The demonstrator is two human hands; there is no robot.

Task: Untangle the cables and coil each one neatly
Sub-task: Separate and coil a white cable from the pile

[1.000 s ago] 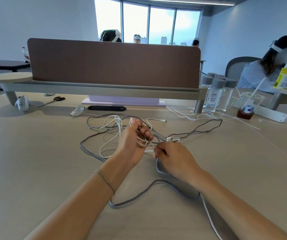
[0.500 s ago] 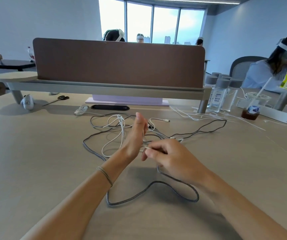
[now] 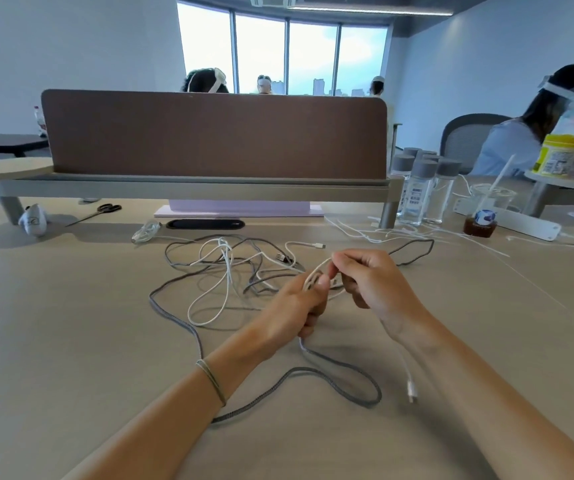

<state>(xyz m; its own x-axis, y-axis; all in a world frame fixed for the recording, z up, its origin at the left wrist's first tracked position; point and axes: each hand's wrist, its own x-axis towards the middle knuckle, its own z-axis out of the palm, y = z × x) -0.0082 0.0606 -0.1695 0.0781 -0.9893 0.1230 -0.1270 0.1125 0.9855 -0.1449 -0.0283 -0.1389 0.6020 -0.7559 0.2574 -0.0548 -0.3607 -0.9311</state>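
A tangle of cables lies on the beige table (image 3: pixel 71 341). A thick grey braided cable (image 3: pixel 341 372) loops near me and runs back into the heap. A thin white cable (image 3: pixel 209 306) winds through it in loose loops. My left hand (image 3: pixel 299 306) is closed around a small coil of the white cable. My right hand (image 3: pixel 372 282) pinches a strand of the same white cable just above that coil. A white plug end (image 3: pixel 411 389) hangs below my right wrist. Another white plug (image 3: pixel 318 245) lies behind the hands.
A brown divider panel (image 3: pixel 209 133) on a grey rail crosses the table behind the cables. Scissors (image 3: pixel 102 211) and a bagged coiled cable (image 3: pixel 145 232) lie at the left. Several bottles (image 3: pixel 420 192), a plastic cup (image 3: pixel 491 199) and a power strip (image 3: pixel 521 225) stand at the right. People sit beyond.
My left hand has shut again around the white coil after standing flat-fingered half a second ago. My right hand has lifted a strand up over the coil. The view has shifted slightly.
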